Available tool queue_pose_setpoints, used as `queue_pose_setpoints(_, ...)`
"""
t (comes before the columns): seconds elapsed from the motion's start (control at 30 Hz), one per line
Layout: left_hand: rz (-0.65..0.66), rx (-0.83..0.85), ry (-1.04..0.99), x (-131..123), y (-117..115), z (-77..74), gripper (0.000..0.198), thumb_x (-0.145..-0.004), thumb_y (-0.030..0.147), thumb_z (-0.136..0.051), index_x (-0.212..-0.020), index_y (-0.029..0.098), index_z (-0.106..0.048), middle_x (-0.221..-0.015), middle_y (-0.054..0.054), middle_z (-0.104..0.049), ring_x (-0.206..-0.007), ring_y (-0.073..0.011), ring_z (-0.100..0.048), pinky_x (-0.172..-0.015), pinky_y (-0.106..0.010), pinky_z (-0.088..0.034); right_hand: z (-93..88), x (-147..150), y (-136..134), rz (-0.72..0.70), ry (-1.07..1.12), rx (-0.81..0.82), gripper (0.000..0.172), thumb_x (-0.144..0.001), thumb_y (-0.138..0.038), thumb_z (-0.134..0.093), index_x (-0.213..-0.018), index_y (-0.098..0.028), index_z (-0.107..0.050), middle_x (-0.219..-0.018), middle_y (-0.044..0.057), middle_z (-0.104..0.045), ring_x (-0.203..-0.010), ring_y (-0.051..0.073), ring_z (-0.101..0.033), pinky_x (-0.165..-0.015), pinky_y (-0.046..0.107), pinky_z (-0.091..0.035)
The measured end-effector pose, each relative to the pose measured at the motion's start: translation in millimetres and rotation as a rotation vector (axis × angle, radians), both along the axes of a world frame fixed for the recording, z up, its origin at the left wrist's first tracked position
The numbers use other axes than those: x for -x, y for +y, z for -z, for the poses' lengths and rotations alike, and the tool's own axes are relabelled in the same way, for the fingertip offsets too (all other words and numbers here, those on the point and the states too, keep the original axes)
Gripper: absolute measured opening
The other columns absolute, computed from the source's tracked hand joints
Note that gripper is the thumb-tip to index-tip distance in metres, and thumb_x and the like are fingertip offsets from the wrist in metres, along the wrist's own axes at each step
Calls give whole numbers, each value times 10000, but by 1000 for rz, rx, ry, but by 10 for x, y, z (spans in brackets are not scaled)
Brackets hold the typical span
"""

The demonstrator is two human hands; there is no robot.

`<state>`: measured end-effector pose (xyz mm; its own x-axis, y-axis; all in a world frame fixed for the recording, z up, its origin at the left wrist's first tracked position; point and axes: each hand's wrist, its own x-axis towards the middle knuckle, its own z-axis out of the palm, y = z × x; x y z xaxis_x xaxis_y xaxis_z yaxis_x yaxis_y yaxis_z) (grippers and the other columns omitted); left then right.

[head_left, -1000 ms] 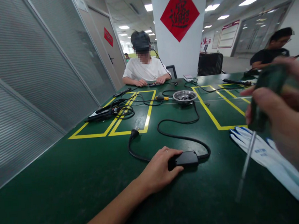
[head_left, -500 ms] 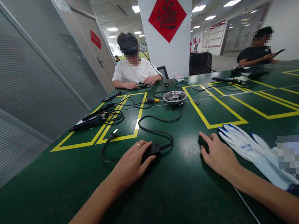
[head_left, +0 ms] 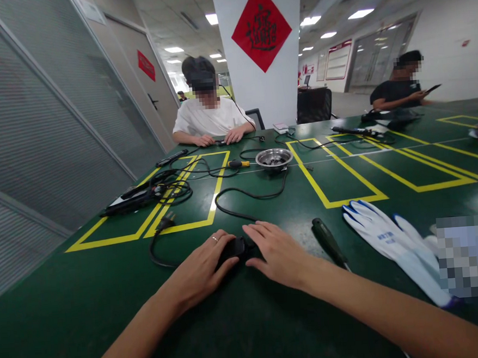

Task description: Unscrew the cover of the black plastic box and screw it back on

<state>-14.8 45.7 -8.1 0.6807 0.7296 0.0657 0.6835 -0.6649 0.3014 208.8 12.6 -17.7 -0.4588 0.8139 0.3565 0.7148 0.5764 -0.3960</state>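
A black power adapter [head_left: 234, 248] lies on the green table [head_left: 108, 297] near me, mostly hidden between my two hands. My left hand [head_left: 200, 269] rests on its left end, fingers curled over it. My right hand [head_left: 277, 252] covers its right end, fingers laid over it. A black cable [head_left: 248, 196] with a plug [head_left: 165, 224] runs from the adapter toward the far side. A green-handled screwdriver [head_left: 328, 241] lies loose on the table just right of my right hand.
White and blue gloves [head_left: 390, 239] lie at the right. A metal bowl [head_left: 274, 158], a small yellow-handled screwdriver [head_left: 238, 163] and tangled black cables [head_left: 169, 186] sit further back. One person sits opposite, another at the far right. Yellow tape lines mark the table.
My right hand has let go of the green screwdriver, which now lies on the table, and moved left onto the adapter. My left hand stays on the adapter.
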Motion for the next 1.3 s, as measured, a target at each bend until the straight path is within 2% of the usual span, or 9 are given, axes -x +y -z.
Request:
queue_pose_setpoints(0.13,18,-53,83,30,33,-3,404,-968,432,-414,-1332,256,-413,-1221,-83,-487,-1037,-243,-552,-934,-404,-460,180,123,77,-10,127,49,403,-877,-376,-538,-1226,-175,-510,-1238,91,-546,-1079,209,-564,-899,451,-489)
queue_pose_setpoints(0.23,15,-89,93,43,44,-12,432,-942,464,-464,-1325,266,-428,-1200,-79,-491,-1030,-249,-551,-938,-409,-458,227,107,53,-12,237,99,387,-880,-377,-533,-1210,-174,-521,-1233,88,-546,-1078,207,-561,-900,450,-487)
queue_pose_setpoints(0.43,-50,-77,-33,1,-22,-42,431,-961,445,-441,-1343,253,-377,-1219,-79,-482,-1051,-244,-548,-926,-390,-462,63,71,12,-71,555,308,649,-756,-394,-679,-1331,-200,-449,-1345,100,-515,-1267,239,-449,-1110,465,-311)
queue_pose_setpoints(0.6,-54,-25,-160,-150,-180,-58,422,-967,442,-430,-1343,265,-356,-1172,-74,-491,-1012,-241,-559,-876,-374,-483,-81,10,-28,-158,889,598,559,-760,-308,-675,-1269,-201,-470,-1229,64,-616,-1134,167,-585,-1017,358,-445)
queue_pose_setpoints(0.7,-57,11,-204,-277,-321,-31,446,-964,479,-414,-1349,264,-345,-1150,-78,-502,-978,-244,-568,-848,-380,-496,-113,-44,-150,-157,1041,734,506,-732,-281,-699,-1198,-197,-518,-1198,62,-633,-1117,174,-598,-1004,360,-452)
queue_pose_setpoints(0.87,31,-61,-177,-351,-392,-26,566,-962,544,-337,-1429,232,-263,-1297,-116,-454,-1153,-282,-484,-993,-442,-418,-107,-195,-333,-16,1261,847,471,-754,-309,-673,-1189,-193,-534,-1203,69,-618,-1151,192,-570,-1041,383,-405)
queue_pose_setpoints(1.0,-180,-215,13,-182,-197,-40,524,-941,533,-405,-1341,195,-421,-1312,-134,-459,-1181,-322,-473,-1020,-510,-369,-64,-396,-321,113,1405,915,516,-867,-430,-476,-1304,-163,-411,-1207,125,-593,-1090,214,-609,-994,432,-441)
queue_pose_setpoints(1.1,-216,-118,108,-29,-71,-43,531,-915,553,-446,-1319,207,-448,-1250,-120,-515,-1120,-308,-538,-970,-486,-424,-4,-520,-274,206,1430,943,554,-878,-472,-423,-1298,-113,-386,-1215,187,-578,-1031,243,-637,-953,466,-469)
queue_pose_setpoints(1.3,-67,73,59,51,-35,-88,299,-946,408,-453,-1199,271,-530,-1123,-54,-553,-946,-222,-616,-858,-375,-495,154,-590,-206,292,1364,881,548,-912,-493,-299,-1264,-93,-429,-1293,232,-536,-1045,252,-633,-902,450,-513)
